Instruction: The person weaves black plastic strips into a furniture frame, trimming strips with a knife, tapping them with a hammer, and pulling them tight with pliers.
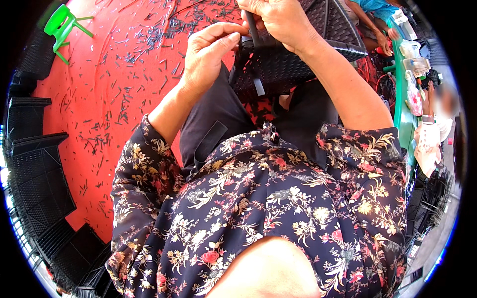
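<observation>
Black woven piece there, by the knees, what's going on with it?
The wearer's right hand holds a flat dark strip by the left corner of the black woven piece, the strip's end pointing back toward the lap. The left hand has its fingertips at that same corner; whether they grip anything is unclear. Dark scraps are scattered over the red floor.

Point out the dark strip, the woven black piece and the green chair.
Dark strip [254, 35]: head view, its upper stretch.
Woven black piece [288, 68]: head view, its near side.
Green chair [59, 32]: head view, its main body.
</observation>
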